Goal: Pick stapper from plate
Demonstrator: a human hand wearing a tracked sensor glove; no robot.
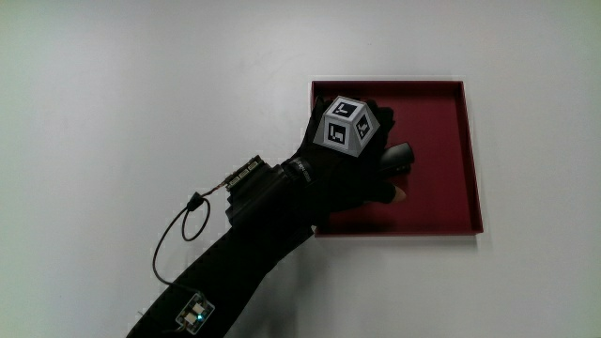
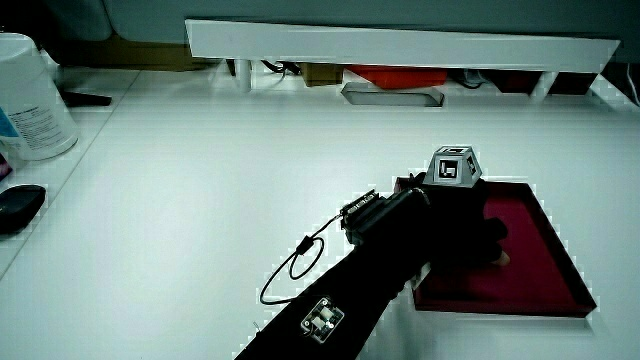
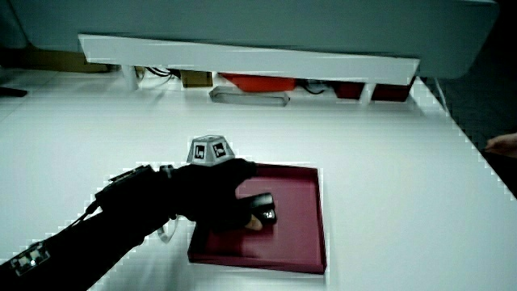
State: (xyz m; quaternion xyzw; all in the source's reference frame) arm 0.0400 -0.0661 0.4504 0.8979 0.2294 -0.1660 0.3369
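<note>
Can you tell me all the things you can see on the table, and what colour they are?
plate: one, dark red, square, on the white table.
stapler: one, black, in the plate, under the hand.
table: one, white.
container: one, white with a blue label, at the table's edge in a side view.
dark oval object: one, black, beside the container, nearer the person.
hand: one, black glove with patterned cube, fingers closed around the stapler.
</note>
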